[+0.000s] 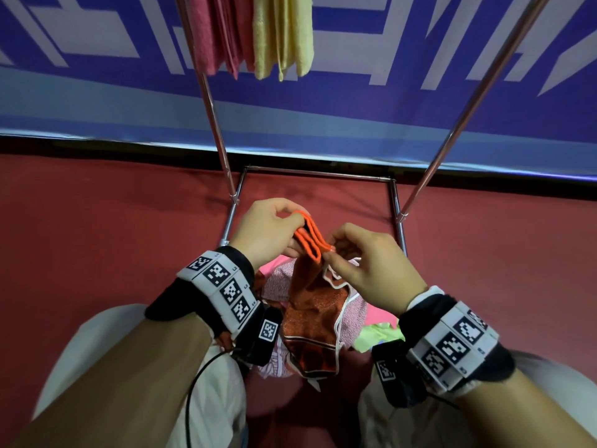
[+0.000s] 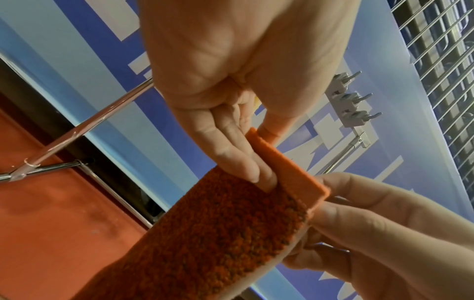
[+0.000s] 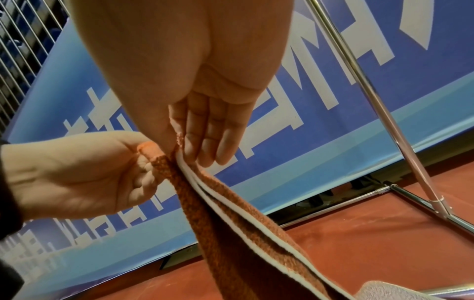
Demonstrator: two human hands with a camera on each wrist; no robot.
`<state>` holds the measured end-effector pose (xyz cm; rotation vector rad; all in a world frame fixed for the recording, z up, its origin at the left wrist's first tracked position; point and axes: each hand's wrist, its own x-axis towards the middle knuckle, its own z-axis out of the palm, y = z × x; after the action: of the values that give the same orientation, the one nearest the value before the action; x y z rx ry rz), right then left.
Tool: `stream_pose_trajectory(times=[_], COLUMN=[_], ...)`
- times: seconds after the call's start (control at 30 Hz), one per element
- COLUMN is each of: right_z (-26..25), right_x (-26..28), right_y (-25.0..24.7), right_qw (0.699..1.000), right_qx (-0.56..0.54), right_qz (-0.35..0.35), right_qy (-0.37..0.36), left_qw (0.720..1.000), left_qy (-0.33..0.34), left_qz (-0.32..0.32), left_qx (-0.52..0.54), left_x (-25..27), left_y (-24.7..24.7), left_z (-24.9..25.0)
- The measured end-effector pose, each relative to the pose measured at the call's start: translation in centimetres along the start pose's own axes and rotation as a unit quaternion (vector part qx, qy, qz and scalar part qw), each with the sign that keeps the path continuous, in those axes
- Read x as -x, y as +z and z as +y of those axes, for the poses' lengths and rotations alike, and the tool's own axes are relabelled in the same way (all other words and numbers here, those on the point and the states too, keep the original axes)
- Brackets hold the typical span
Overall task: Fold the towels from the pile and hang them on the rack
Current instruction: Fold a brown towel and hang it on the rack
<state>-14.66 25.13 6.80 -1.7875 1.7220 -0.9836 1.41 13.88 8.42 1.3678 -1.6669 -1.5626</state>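
**Orange terry towel with white bound edging** [image 1: 311, 305], held in the air in front of the base of the chrome tube rack [image 1: 216, 134]. Its folded top edge is gathered between both hands, and its tail hangs onto the pile of pink, speckled and lime towels [image 1: 378, 334] lying just before the rack's base.

**Left hand** [image 1: 265, 231]: thumb and curled fingers pinch the end of the folded edge nearer the rack.

**Right hand** [image 1: 365, 266]: thumb and forefinger pinch the end farther from the rack, at the white edging; the other fingers are loosely bent.

**Handling, as judged:** light, limp cloth with a grippy looped pile. It is unlikely to keep a crease unaided, so the layers may slide apart unless pinched through every thickness. The best hold is at the two ends of the folded edge, on the firmer bound hem, as here.

**Head view alone** shows the pile and, high on the rack, a folded pink towel [image 1: 213, 33] and a pale yellow towel [image 1: 284, 33] already hung.

**Left wrist view alone** shows the looped weave and the left fingers [image 2: 225, 142] lying flat on the face of the cloth, with the thumb behind the hem.

**Right wrist view alone** shows two white-edged layers running side by side down from the right hand's pinch
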Motion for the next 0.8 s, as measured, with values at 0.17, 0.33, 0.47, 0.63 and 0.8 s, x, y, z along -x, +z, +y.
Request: stream_pose_trajectory(times=[0.17,0.33,0.47,0.63,0.8], right_z=[-0.1,-0.3,-0.1,0.0,-0.1], right_x=[0.0,0.1,0.0,0.0,-0.1], right_y=[-0.1,0.5,0.7,1.0,0.7], right_qw=[1.000,1.000,1.000,0.996,0.995], right_qx=[-0.014,-0.014,0.025,0.086,0.047], right_qz=[-0.014,-0.026,-0.005,0.026,0.081], right_qy=[0.007,0.002,0.000,0.005,0.011], left_qw=[1.000,1.000,0.999,0.996,0.997], left_qy=[-0.013,-0.021,-0.030,-0.036,-0.029], left_qz=[0.001,-0.004,-0.018,-0.035,-0.029], left_qx=[0.005,0.022,0.041,0.070,0.072], left_x=[0.1,0.1,0.3,0.5,0.4], left_y=[0.3,0.5,0.5,0.5,0.1], left_z=[0.1,0.0,0.2,0.6,1.0])
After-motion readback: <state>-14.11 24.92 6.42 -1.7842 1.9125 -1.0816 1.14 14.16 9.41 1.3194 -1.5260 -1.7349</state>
